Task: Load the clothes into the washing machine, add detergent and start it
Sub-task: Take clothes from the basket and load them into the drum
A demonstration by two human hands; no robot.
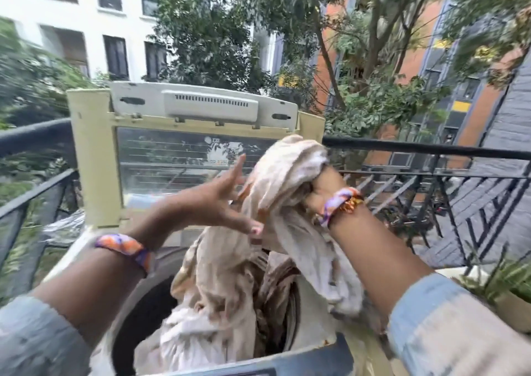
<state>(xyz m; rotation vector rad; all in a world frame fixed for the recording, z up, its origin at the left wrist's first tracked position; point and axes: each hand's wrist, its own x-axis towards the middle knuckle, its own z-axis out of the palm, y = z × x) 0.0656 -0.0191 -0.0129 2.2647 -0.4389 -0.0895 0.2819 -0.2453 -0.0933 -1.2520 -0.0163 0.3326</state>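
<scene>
Beige cloth [275, 203], lower centre of frame, bunched and trailing down into the drum [149, 303] of the top-loading washing machine [86, 157]. Upper end of cloth raised above the opening; lower folds already lie inside the tub among other pale and brownish fabric.

Right hand [319, 191], centre right, fist closed around the top of the cloth, holding it up. Left hand [218, 200], centre, fingers spread and straight, gripping nothing; fingertips just beside the hanging fabric, contact unclear because of blur.

Lid [184, 134] stands raised at upper centre, clear panel facing the camera. Woven bracelets on both wrists, pale blue sleeves at the lower corners.

Progress, as judged: loading under way, not finished. This piece is only partly in. No detergent in view, controls not visible, lid not yet closed, so adding detergent and starting appear to remain.

Beyond: black balcony railing [431, 148], trees, apartment buildings, potted plant [508, 292] lower right.
</scene>
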